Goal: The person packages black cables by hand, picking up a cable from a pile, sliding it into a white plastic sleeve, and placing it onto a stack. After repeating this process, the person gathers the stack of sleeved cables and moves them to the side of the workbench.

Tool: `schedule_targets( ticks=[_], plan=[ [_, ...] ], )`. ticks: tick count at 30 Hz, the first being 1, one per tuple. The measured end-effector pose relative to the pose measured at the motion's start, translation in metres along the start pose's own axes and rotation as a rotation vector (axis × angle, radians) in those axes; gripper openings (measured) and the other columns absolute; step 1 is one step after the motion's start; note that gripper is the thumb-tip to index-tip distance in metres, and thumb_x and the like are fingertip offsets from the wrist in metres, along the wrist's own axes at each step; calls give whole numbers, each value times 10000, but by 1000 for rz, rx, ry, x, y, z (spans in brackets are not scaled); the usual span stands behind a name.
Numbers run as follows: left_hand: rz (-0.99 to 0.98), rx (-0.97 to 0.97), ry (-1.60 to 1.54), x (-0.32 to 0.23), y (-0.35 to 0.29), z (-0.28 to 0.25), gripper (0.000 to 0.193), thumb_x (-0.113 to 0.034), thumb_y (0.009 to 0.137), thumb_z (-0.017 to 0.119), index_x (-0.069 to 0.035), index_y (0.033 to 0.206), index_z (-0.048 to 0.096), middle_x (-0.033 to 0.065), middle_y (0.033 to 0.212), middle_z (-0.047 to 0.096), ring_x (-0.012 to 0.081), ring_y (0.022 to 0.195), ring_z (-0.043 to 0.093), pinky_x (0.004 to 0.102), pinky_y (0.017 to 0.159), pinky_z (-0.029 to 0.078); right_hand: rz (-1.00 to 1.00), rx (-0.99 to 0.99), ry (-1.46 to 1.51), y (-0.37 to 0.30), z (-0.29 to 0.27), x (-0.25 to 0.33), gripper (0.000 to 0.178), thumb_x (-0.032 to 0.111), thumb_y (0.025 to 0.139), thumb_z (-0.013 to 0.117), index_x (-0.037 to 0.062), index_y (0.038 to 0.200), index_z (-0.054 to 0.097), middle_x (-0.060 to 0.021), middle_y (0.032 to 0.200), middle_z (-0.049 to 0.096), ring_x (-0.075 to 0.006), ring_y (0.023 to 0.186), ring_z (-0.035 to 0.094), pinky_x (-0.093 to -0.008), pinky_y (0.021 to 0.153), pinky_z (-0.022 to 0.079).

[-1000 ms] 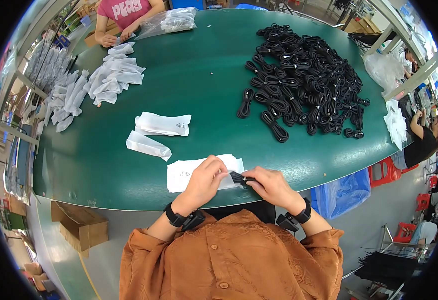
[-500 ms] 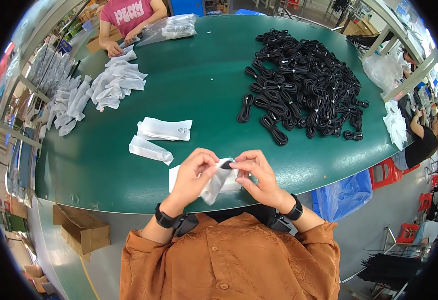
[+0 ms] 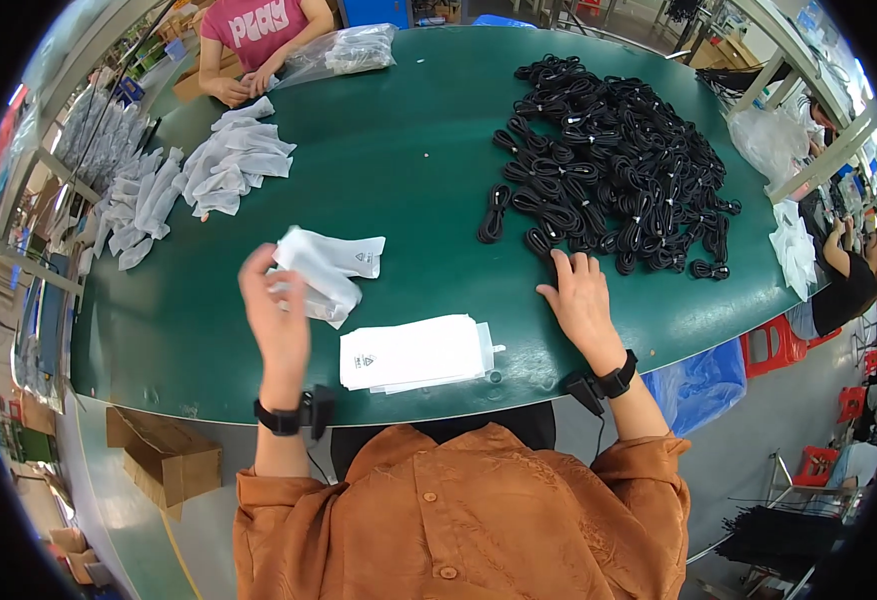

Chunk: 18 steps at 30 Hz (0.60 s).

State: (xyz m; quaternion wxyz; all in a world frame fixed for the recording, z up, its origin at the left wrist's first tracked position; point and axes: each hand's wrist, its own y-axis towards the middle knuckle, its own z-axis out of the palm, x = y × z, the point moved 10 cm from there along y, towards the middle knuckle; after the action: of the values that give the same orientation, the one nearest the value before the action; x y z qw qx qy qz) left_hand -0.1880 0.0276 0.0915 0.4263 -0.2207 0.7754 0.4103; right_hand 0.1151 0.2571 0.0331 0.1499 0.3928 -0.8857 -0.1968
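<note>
My left hand [image 3: 277,315] is at the left, beside filled white pouches [image 3: 321,262] that lie overlapping on the green table [image 3: 429,210]. Its fingers are curled and smeared by motion, so whether they still touch a pouch is unclear. My right hand [image 3: 584,308] reaches forward with fingers stretched out. Its fingertips are at a coiled black cable [image 3: 539,241] on the near edge of the cable heap [image 3: 619,160]. Between my hands, close to the table's front edge, lies a stack of flat white pouches [image 3: 417,352].
Across the table at the far left, a co-worker's hands [image 3: 249,84] handle a pouch near a clear plastic bag [image 3: 344,55]. More white pouches [image 3: 237,155] are piled at the left. A blue lined bin [image 3: 694,385] stands below the right edge, a cardboard box [image 3: 167,462] on the floor.
My hands have parted from over the stack. The left went leftward, and a filled pouch now lies across the other filled ones. My right hand moved forward to the cables.
</note>
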Motion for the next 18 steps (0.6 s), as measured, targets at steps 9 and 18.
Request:
schedule_targets(
  ticks=[9,18],
  plan=[
    [228,689,175,-32,-110,143,182,-61,862,703,-31,1027,633,107,976,600,256,795,629,330,667,528,157,205,620,-30,12,16,243,45,908,588,-5,1144,561,-189,963,626,-352,875,636,-425,757,519],
    [87,626,172,-11,-107,143,95,-24,857,691,-12,900,607,104,860,582,270,733,613,352,644,504,-24,293,761,-56,-22,66,218,31,926,540,8,1140,569,-172,950,634,-339,846,634,-388,726,511]
  ],
)
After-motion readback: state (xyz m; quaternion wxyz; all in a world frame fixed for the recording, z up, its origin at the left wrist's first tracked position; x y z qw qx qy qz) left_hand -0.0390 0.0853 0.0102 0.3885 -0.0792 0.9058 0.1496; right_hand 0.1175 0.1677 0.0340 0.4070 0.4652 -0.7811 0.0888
